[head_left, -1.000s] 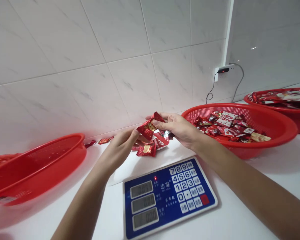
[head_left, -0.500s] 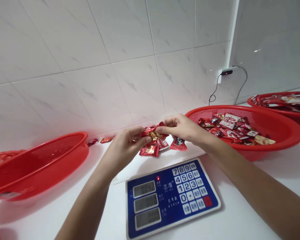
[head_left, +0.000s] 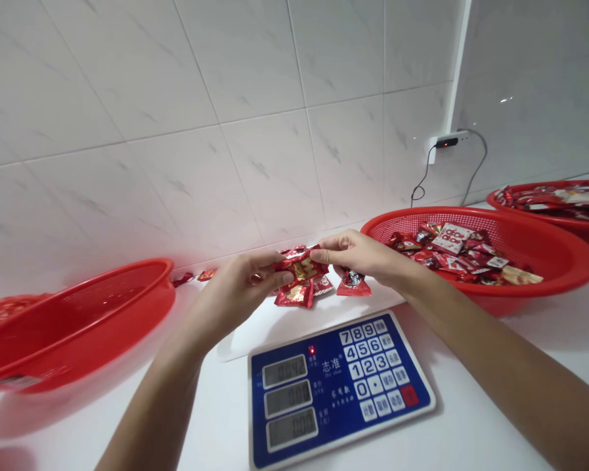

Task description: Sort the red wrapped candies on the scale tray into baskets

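A red-and-gold packet (head_left: 303, 269) is held over the scale's white pan (head_left: 258, 335), the left hand (head_left: 248, 281) pinching one end and the right hand (head_left: 351, 254) the other. A light pinch at the ends should avoid crushing it. Just below are other red packets (head_left: 294, 296); fingers are best clear of them and the pan. Nearer is the scale's blue panel (head_left: 328, 418); red baskets (head_left: 576, 261) flank it on the white desk (head_left: 451, 438).

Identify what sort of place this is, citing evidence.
Probably a packing room or shop counter: a digital scale, a red perforated basket of small packets and a tiled wall suggest it.
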Demonstrator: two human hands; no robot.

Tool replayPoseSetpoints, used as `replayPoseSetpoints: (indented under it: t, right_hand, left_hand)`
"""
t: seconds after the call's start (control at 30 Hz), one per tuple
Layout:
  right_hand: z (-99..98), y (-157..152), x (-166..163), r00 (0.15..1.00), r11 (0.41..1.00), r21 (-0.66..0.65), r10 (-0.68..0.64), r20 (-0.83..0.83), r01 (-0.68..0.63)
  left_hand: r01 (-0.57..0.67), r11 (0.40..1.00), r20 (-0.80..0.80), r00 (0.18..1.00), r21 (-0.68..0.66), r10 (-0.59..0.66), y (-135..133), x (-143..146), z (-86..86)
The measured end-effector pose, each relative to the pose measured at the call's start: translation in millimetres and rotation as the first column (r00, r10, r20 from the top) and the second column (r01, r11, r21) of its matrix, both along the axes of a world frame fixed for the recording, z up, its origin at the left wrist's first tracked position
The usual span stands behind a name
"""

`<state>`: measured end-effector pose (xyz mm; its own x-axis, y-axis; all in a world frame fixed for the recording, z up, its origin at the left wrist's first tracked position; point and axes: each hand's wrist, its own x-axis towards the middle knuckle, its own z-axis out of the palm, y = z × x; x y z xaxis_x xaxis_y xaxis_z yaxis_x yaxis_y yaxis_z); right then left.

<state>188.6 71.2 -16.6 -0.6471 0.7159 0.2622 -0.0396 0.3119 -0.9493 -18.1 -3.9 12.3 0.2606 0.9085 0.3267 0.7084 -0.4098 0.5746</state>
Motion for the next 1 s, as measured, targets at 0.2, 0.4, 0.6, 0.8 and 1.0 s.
replayPoseSetpoints:
  t: [0.2,0.4,0.6,0.8,1.0]
  right_hand:
    - [1.9,-0.7,1.4,0.987,0.996,-0.041,-0.079,0.143,0.085]
    - [3.7,-2.8,1.0,0.980,0.984,-0.173,-0.007,0.200,0.042]
    - [2.4,-3.7,1.0,0.998,0.983,-0.175,0.059,0.008,-0.056]
    - [6.7,-6.0,4.0,0.996,0.996,-0.036,-0.081,0.040,0.082]
    - [3.6,-7.7,-2.7,1.000,1.000,-0.006,-0.019,-0.009,0.019]
  left_hand:
    - [-0.156,0.973,-0.099,0.980,0.172,0.175,0.6,-2.4,-3.3]
    - [-0.192,0.945,-0.131,0.964,0.264,0.232,2.2,1.4,-5.4]
    - [-0.036,0.864,-0.118,0.987,0.503,0.110,3.8,3.5,-7.6]
    - [-0.138,0.989,0.305,0.945,0.056,0.115,4.6,-1.9,-5.1]
    - [0.067,0.993,0.364,0.931,-0.097,-0.028,11.2,7.1,-13.7]
